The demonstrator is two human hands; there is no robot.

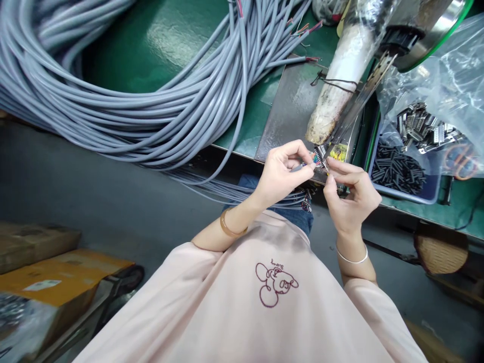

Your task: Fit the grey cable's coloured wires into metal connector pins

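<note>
My left hand (285,169) pinches the end of a grey cable, where thin coloured wires fan out at the fingertips. Close to its right, my right hand (351,194) has thumb and fingers pressed together on something too small to name. Between the two sets of fingertips is a small metal connector (320,153) with a row of pins, beside the coloured wires. Just above it ends the tip of a white wrapped tube (333,96), tied with dark cord. Small yellow pieces (338,153) lie behind my right fingertips.
A large bundle of grey cables (151,118) covers the green table (249,133) at left. At right, a blue tray (412,195) holds black tubes (397,169) and a bag of metal connectors (427,126). More cables (227,191) hang below the edge. Cartons (68,272) stand lower left.
</note>
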